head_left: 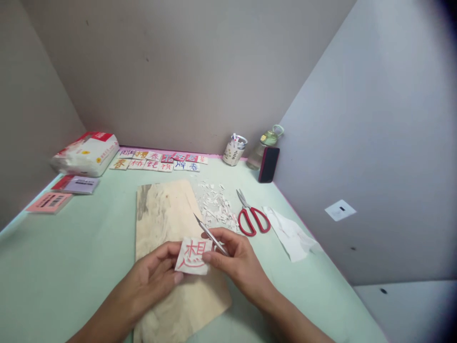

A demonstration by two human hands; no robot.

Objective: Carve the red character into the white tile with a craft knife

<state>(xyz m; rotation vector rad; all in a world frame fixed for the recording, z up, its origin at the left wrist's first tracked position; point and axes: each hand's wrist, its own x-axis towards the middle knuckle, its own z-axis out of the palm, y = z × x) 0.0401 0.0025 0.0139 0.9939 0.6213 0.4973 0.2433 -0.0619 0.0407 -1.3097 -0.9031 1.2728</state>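
Above a wooden board [167,214], a white square piece [194,257] with a red character drawn on it is held between both hands. My left hand [157,269] grips its left edge and lower corner. On the right side, my right hand [235,255] pinches the piece with its thumb and also holds a slim silver craft knife [213,236], whose blade points up and to the left. White paper scraps [216,205] lie beyond the board's right edge.
Red-handled scissors [254,216] and a crumpled white sheet [291,236] lie to the right. Character squares [153,164] stand in rows at the back, near a tissue pack [87,155], a can [234,151], a bottle [259,150] and a phone [269,165]. Packets [50,202] lie left.
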